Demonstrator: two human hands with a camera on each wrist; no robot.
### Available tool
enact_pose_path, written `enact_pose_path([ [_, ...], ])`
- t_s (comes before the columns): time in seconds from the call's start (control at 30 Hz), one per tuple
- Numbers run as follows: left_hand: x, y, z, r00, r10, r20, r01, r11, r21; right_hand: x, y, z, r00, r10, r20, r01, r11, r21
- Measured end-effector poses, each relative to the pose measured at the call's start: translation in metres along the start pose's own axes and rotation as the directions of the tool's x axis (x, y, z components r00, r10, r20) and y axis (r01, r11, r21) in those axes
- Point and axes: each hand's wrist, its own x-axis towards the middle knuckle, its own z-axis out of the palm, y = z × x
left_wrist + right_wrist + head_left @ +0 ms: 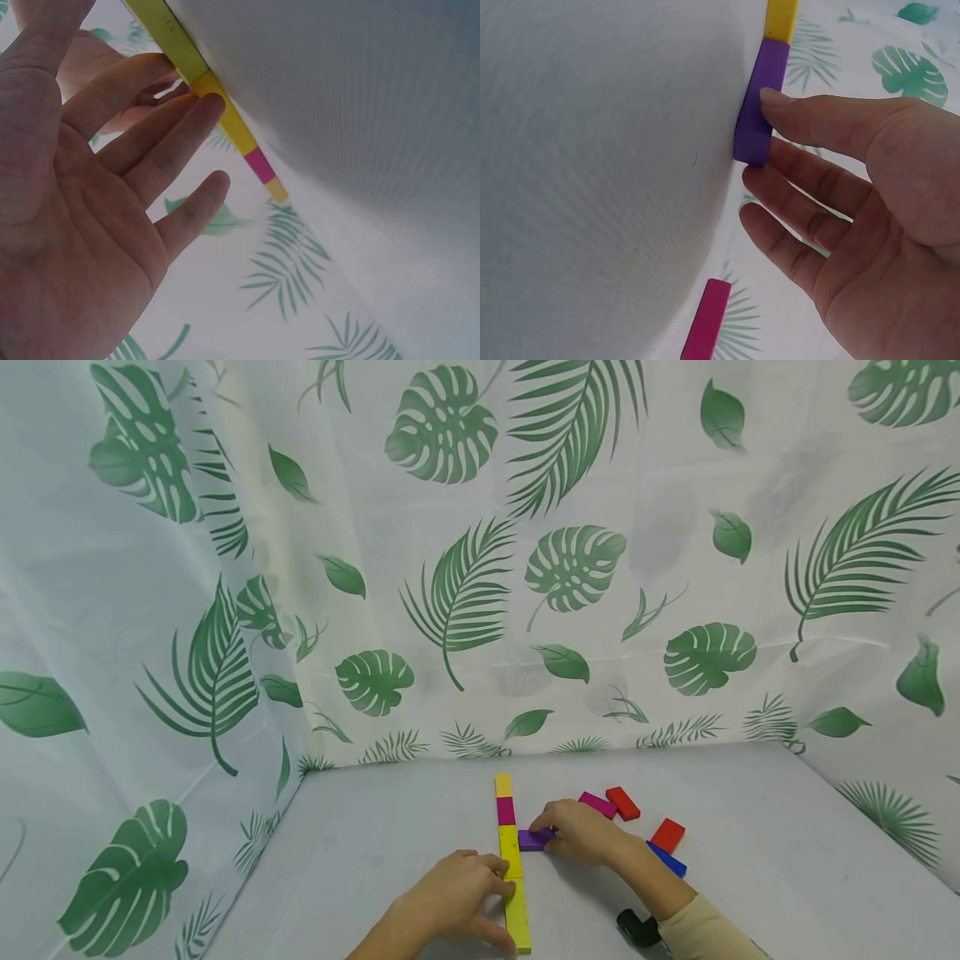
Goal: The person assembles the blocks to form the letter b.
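Note:
Flat coloured blocks form a straight row on the table: a pale yellow block [503,786] at the far end, a magenta block [506,811], then a deep yellow block [510,843] and a lime-yellow block [517,918] nearest me. My left hand [457,893] lies along the row's left side, its loosely extended fingertips [211,109] against the two nearer blocks. My right hand [581,832] pinches a purple block [761,97] between thumb and fingers. That block lies crosswise, its left end right at the deep yellow block's side.
Right of the row lie a second magenta block [597,804], two red blocks [622,803] and a blue block [667,858]. A black object [637,928] shows beside the right sleeve [708,931]. Leaf-printed curtains [480,718] edge the table [360,827] at the back and sides.

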Motion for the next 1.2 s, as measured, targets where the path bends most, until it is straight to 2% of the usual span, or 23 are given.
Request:
enact_pose_path([
  [0.67, -0.001, -0.001, 0.0, 1.0, 0.001, -0.002, -0.001, 1.0, 0.01, 0.002, -0.001, 0.0, 0.999, -0.034, 0.001, 0.034, 0.999, 0.003],
  [1.0, 0.0, -0.001, 0.001, 1.0, -0.001, -0.002, 0.001, 1.0, 0.0, 0.0, -0.001, -0.004, 0.999, 0.051, 0.017, -0.051, 0.998, 0.042],
  [1.2, 0.001, 0.0, 0.001, 1.0, -0.002, 0.002, 0.002, 1.0, -0.003, -0.005, 0.006, -0.011, 0.998, 0.055, -0.001, -0.055, 0.996, 0.074],
])
